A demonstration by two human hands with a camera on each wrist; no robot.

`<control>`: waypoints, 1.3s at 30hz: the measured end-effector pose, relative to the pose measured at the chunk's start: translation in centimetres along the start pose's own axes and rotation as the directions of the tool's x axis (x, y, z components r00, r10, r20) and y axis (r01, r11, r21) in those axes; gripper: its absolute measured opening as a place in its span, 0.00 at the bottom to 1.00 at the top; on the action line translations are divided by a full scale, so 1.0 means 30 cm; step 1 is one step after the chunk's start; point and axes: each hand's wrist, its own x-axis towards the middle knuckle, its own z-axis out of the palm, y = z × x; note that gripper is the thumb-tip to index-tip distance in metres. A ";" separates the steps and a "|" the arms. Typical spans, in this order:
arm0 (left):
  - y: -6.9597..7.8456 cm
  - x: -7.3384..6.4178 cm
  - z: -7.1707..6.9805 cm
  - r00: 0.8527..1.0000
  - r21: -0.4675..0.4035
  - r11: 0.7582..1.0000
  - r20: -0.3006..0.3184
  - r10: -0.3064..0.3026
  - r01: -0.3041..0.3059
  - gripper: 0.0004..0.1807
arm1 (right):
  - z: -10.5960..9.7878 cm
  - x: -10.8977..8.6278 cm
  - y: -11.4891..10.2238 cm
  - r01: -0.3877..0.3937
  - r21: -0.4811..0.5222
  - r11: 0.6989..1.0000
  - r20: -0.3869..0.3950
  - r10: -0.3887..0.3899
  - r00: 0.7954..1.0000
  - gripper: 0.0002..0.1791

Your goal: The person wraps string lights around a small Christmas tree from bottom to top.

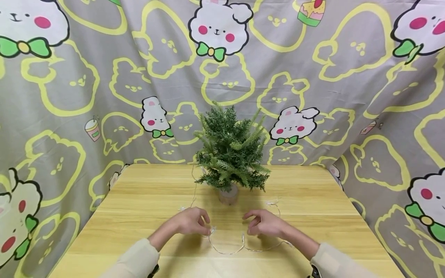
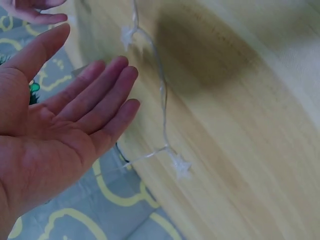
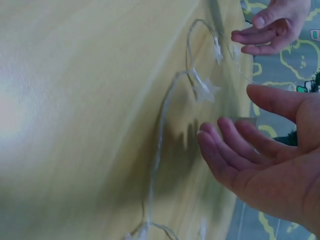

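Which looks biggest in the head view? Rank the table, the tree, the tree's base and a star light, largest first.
1. Table
2. Tree
3. Tree's base, partly hidden by branches
4. Star light; the stars look alike, so I leave them unranked among themselves.

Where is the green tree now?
In the head view, the tree stands centrally on the table, before the curtain, beyond the left hand and right hand.

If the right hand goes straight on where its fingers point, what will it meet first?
Probably the left hand, opposite it; the string lights seem lower, on the table, though depth is unclear.
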 end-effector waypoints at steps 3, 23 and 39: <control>-0.010 0.012 0.015 1.000 0.002 1.000 -0.005 0.002 -0.002 0.17 | 0.020 0.007 0.009 -0.018 0.038 0.999 0.029 0.017 0.999 0.30; -0.068 0.052 0.092 0.996 0.033 0.997 -0.054 0.075 -0.074 0.11 | 0.078 0.025 0.010 -0.071 -0.090 0.993 0.113 0.081 0.990 0.14; -0.053 0.060 0.112 0.991 0.150 0.985 -0.097 0.098 -0.082 0.11 | 0.097 0.042 0.018 -0.044 -0.167 0.985 0.126 0.066 0.990 0.14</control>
